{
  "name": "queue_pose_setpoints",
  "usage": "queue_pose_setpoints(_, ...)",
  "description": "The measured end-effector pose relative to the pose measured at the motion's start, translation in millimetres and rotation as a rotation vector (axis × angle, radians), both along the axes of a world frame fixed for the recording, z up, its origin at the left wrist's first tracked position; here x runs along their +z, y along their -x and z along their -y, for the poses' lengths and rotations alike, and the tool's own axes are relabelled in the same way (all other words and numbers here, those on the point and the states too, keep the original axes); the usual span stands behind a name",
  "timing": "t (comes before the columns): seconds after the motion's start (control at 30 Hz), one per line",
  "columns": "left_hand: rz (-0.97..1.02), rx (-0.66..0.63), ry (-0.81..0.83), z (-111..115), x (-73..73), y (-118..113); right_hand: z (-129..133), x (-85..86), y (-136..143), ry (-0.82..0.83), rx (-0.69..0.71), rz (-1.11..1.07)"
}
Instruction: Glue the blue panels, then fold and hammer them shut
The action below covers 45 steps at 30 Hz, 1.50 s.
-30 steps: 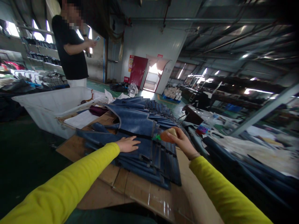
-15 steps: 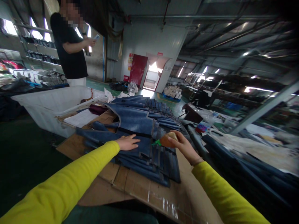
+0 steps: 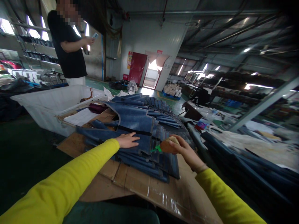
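A layered pile of blue denim-like fabric pieces with grey edging [image 3: 133, 115] lies on flattened cardboard in front of me. My left hand [image 3: 128, 140] rests flat on the top piece with its fingers spread, just below a black strip [image 3: 135, 131] that crosses it. In my right hand [image 3: 183, 149] is a brownish squeeze bottle [image 3: 168, 145], gripped on its side. Its green nozzle [image 3: 157, 149] points left, over the right edge of the pile. Whether the tip touches the fabric I cannot tell.
Cardboard [image 3: 144, 183] lies under the pile. At the left stands a white plastic tub [image 3: 44, 105], with a person in a black shirt [image 3: 67, 46] behind it. On the right are a plastic drink bottle [image 3: 205, 121] and dark rolled fabric [image 3: 235, 161].
My right hand has shifted slightly down and to the right with the bottle, its nozzle now a little lower. My left hand stays on nearly the same spot of the fabric.
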<state>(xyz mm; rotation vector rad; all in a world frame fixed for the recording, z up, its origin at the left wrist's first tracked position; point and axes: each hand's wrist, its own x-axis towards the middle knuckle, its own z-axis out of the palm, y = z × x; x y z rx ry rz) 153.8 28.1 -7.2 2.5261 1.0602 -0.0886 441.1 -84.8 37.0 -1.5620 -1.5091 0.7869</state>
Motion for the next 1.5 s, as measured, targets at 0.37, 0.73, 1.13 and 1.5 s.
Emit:
queue_pose_setpoints(0.37,-0.013,0.004,0.001,-1,-0.5,0,17,5.0,10,0.005,-0.024,0.003)
queue_pose_setpoints(0.73,-0.004,0.004,0.002,1,0.7,0,24,-0.3,11,-0.026,0.000,-0.012)
queue_pose_setpoints(1.13,0.003,0.007,0.007,2,1.3,1,-12,-15.4,10,-0.235,0.004,0.076)
queue_pose_setpoints(1.5,0.004,0.006,0.012,-1,-0.9,0,-5,-6.6,6,-0.193,0.120,0.206)
